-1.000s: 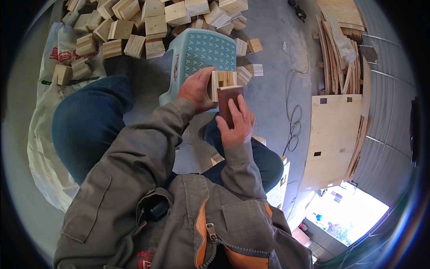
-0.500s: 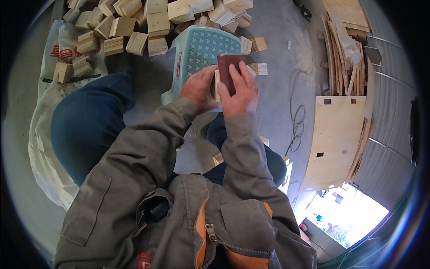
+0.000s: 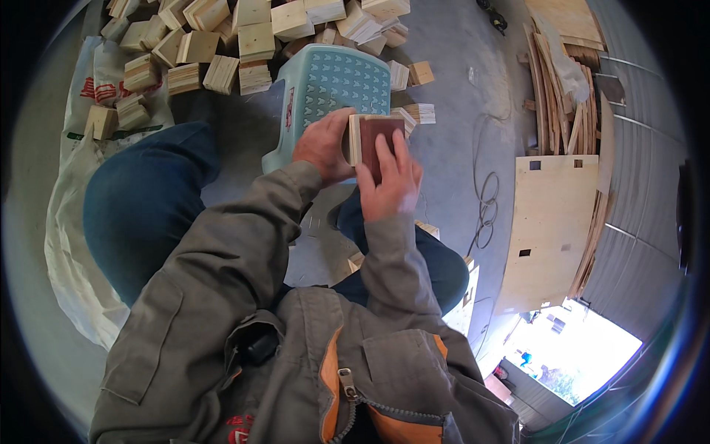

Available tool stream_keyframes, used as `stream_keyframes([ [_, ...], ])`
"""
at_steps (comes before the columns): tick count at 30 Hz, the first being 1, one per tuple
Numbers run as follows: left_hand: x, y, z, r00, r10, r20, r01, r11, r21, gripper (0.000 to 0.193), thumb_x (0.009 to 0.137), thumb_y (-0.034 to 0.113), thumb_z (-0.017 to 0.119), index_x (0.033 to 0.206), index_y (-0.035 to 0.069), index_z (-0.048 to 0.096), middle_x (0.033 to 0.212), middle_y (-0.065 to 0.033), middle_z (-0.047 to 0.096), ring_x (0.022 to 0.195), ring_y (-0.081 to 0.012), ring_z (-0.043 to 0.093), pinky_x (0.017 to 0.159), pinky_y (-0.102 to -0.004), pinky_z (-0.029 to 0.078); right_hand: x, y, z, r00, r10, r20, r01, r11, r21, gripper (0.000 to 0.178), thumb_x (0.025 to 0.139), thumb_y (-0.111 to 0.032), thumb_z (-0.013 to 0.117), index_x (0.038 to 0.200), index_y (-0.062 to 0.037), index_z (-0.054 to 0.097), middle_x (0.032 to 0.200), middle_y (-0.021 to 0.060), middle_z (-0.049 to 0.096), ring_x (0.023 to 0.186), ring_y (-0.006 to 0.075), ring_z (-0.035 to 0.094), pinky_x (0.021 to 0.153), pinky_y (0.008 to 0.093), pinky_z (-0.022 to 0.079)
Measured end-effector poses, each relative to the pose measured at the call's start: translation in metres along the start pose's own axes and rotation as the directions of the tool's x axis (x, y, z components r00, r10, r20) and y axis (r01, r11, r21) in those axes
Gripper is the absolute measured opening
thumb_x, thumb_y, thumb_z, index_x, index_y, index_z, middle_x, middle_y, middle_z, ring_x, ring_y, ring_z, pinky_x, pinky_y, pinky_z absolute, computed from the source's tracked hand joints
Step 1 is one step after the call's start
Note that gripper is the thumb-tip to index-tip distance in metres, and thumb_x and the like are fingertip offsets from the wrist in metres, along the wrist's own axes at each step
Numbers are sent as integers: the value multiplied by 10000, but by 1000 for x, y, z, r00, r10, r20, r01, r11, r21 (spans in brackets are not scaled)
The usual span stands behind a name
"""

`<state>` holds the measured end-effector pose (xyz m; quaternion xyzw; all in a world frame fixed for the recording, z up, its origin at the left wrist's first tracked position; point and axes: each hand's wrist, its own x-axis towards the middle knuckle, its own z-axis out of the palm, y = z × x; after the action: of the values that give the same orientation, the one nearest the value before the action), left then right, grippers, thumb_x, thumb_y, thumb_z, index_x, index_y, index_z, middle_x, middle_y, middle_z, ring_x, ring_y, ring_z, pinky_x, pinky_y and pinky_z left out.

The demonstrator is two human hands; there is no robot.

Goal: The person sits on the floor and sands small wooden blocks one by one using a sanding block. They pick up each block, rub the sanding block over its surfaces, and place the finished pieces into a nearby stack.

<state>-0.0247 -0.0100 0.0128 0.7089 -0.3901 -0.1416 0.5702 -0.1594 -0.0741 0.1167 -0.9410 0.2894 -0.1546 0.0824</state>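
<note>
In front of me, over the near part of a pale blue-green plastic stool (image 3: 297,118), my left hand (image 3: 325,146) grips a small plywood block (image 3: 355,140) by its left side. My right hand (image 3: 392,181) lies over a flat reddish-brown sanding block (image 3: 370,133), its fingers pressed along the top and its thumb at the near left edge. The sanding block rests against the plywood block's right-hand face. Most of the plywood block is hidden behind it and my hands.
Many loose plywood blocks (image 3: 257,42) are heaped beyond the stool. A white woven sack (image 3: 70,200) lies at left, beside my knee. Coiled cable (image 3: 486,211) runs along the floor at right, near a plywood sheet (image 3: 551,222) and stacked wood strips (image 3: 551,96).
My right hand and the sanding block have come down toward me. The plywood block's pale face and edge now show more. My left hand keeps its grip.
</note>
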Motion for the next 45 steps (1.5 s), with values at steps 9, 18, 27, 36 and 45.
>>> stream_keyframes([
  [9,2,2,-4,1000,31,-3,-31,999,7,909,692,292,942,1462,92,503,1334,-184,659,1227,-407,651,1048,-485,529,-51,12,-3,995,-48,-88,48,999,-2,647,827,-204,871,1440,-124,681,1592,164,548,1243,394,583,1095,512,468],
  [18,1,3,-3,1000,20,-14,-21,1000,-22,938,670,314,968,1456,110,500,1321,-184,663,1199,-423,661,1017,-495,544,85,29,30,999,25,-41,-28,997,-67,600,836,-274,857,1416,-210,716,1586,70,577,1263,385,575,1122,506,466],
  [27,-2,0,-2,1000,10,-3,-10,1000,12,969,640,287,978,1461,103,498,1361,-164,646,1259,-388,639,1073,-480,513,61,30,24,999,7,-34,-10,996,-88,596,860,-283,836,1435,-200,704,1609,72,557,1264,390,569,1121,512,472],
  [36,2,4,-3,1000,7,27,-7,1000,21,964,636,266,983,1454,97,499,1333,-187,659,1205,-416,660,1027,-491,546,-73,33,-17,999,-9,-49,9,1000,8,652,824,-186,872,1444,-118,681,1602,171,544,1280,413,562,1098,517,468],
  [45,2,-1,-2,997,73,-15,-73,997,-7,973,638,279,985,1462,102,499,1352,-187,652,1230,-419,653,1047,-493,538,-11,47,4,993,-66,-98,76,992,100,657,815,-188,876,1440,-126,682,1571,161,572,1310,392,578,1125,516,449],
])
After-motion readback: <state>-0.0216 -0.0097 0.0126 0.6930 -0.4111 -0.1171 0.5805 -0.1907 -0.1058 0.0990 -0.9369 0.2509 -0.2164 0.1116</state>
